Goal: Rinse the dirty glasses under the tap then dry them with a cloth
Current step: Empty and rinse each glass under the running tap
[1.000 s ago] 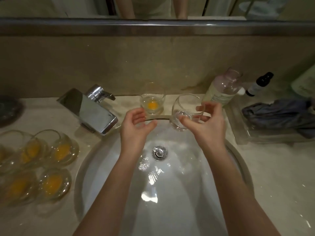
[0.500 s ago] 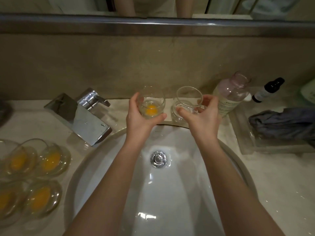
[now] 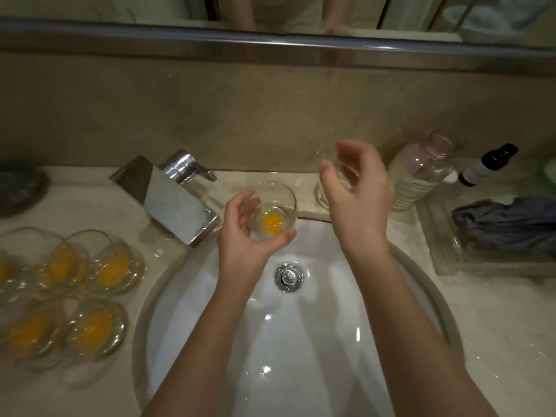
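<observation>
Glass is slippery: the left hand (image 3: 240,236) grips the dirty glass (image 3: 272,213) over the sink (image 3: 391,341), the right hand (image 3: 358,191) hangs loose, so a slip would shatter it.

The glass (image 3: 272,212) is clear with an orange-yellow residue at its bottom, as are the dirty glasses (image 3: 90,296) on the pale marbled tabletop (image 3: 496,326). White basin (image 3: 301,356), chrome tap (image 3: 177,200), blue-grey cloth (image 3: 508,221), black-capped bottle (image 3: 487,165).
</observation>
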